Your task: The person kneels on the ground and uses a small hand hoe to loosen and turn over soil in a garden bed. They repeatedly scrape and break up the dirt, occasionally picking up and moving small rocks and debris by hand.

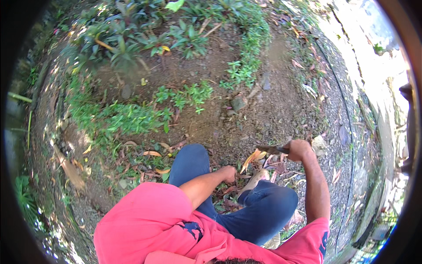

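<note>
My right hand (298, 150) grips the dark handle of a short hand tool (267, 149), which looks like a garden trowel. Its soil-coloured blade points left, just over or against the ground; contact is hard to judge. Yellow-orange dry leaves (252, 159) lie beside the blade. Between my knees, my left hand (228, 174) hangs low with its fingers curled, close to the leaf litter. Whether those fingers hold anything is hidden. My foot (258, 178) rests on the litter between the two hands.
Bare soil (273, 109) stretches ahead, with a stone (238, 103) in it. A low green border plant (132, 117) grows at left, and leafy clumps (123, 46) stand behind. A pale rock (318, 146) sits right of my right hand. A thin black hose or cable (343, 95) runs along the right.
</note>
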The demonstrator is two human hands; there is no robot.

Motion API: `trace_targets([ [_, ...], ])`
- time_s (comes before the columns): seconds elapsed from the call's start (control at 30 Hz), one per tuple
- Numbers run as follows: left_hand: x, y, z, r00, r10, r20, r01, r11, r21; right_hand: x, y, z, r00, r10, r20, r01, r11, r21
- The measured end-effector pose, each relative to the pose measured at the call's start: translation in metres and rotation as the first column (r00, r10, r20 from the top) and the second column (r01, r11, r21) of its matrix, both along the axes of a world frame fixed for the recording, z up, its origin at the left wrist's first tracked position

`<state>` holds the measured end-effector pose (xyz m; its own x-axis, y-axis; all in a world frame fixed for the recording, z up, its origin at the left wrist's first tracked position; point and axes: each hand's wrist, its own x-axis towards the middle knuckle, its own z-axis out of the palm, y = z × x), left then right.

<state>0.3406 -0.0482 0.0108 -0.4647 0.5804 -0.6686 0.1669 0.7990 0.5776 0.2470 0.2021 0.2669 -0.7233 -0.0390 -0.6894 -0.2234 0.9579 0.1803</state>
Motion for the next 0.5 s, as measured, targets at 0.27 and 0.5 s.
trace_targets([
  [0.27,-0.047,-0.032,0.021,0.915,0.359,-0.182,-0.36,0.933,0.033,-0.061,-0.041,-0.02,0.989,0.101,0.107,-0.086,0.987,-0.136],
  [0.5,-0.031,-0.025,0.001,0.896,0.427,-0.12,-0.444,0.863,-0.239,-0.081,-0.09,-0.075,0.936,0.309,0.169,-0.282,0.944,-0.17],
])
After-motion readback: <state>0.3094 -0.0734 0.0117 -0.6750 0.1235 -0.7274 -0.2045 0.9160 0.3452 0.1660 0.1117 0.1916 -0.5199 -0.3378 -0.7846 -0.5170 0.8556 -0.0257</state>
